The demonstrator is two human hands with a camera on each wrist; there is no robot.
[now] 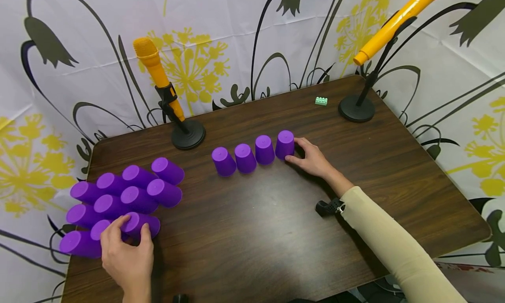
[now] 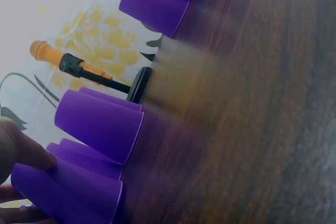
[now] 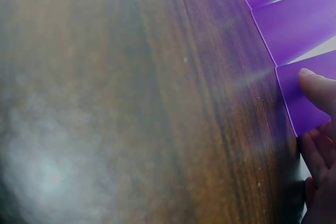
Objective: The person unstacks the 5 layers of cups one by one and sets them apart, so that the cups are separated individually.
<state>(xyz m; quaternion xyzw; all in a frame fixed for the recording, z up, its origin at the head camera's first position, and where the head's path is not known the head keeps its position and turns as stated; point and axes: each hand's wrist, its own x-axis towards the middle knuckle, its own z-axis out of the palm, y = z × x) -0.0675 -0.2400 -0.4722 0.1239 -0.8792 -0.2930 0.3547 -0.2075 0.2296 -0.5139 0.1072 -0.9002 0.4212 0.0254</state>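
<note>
At far left, a cluster of purple cups (image 1: pixel 126 197) is standing upside down, packed closely on the dark wooden table (image 1: pixel 256 233). The left hand (image 1: pixel 128 250) is closing on the nearest cup (image 1: pixel 140 224) at the cluster's front edge: thumb on one side, fingers curling over the other, so the cup is being gripped rather than merely touched. The left wrist view is showing a fingertip (image 2: pixel 23 148) pressing against a cup wall.

Behind the cluster, an orange microphone (image 1: pixel 155 70) is leaning on a black stand.

At centre, a row of four upturned cups (image 1: pixel 252 151) is running towards the right, each just beside its neighbour. The right hand (image 1: pixel 313 158) is resting at the row's right end, its fingers loosely spread and touching the end cup (image 1: pixel 285 144); the right wrist view is showing one fingertip (image 3: pixel 317 90) lying against that cup's side, without wrapping round it.

Further right, a small green brick (image 1: pixel 321 101) and a second orange microphone (image 1: pixel 398 20) on a stand are sitting near the far edge.

Judged from this layout, the step in hand is building the row, with one cup just being seated and another being picked from the cluster. The next move is likely calling for a clean lift clear of the crowded neighbours.
</note>
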